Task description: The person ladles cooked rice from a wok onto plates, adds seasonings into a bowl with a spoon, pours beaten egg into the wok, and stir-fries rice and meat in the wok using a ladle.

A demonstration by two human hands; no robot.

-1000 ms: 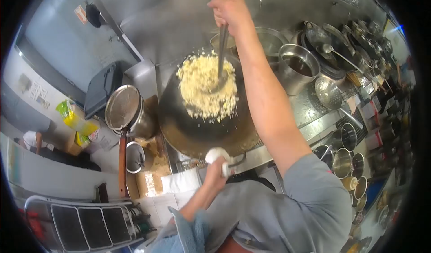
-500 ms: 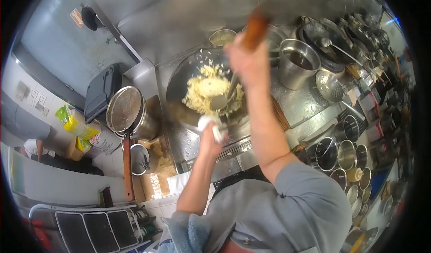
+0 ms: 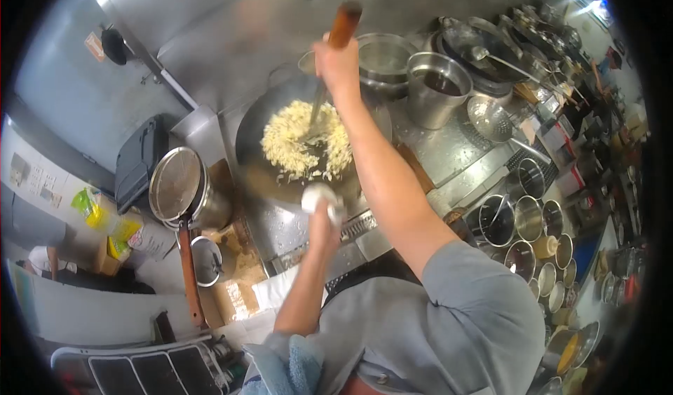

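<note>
A dark wok (image 3: 254,132) sits on the metal stove in front of me, holding yellow and white food (image 3: 286,142) that looks like egg fried rice. My right hand (image 3: 338,67) is wrapped round the wooden handle of a ladle (image 3: 345,27), which stands steeply above the wok. The ladle's metal shaft runs down into the food, and its bowl is hidden there. At the near rim, my left hand (image 3: 322,220) is closed on a folded white cloth (image 3: 317,197). The cloth is pressed against the wok's edge; whether a handle lies under it is hidden.
To the right stand a tall metal pot (image 3: 431,104) of dark liquid, a perforated skimmer (image 3: 489,118) and several seasoning containers (image 3: 527,216). At left, a round mesh strainer (image 3: 175,185) rests over a metal pot. Behind it is a dark bin (image 3: 140,153).
My right hand has moved left with the ladle, whose bowl has gone from view into the food. The food has spread and parted near the middle. My camera view has shifted slightly.
</note>
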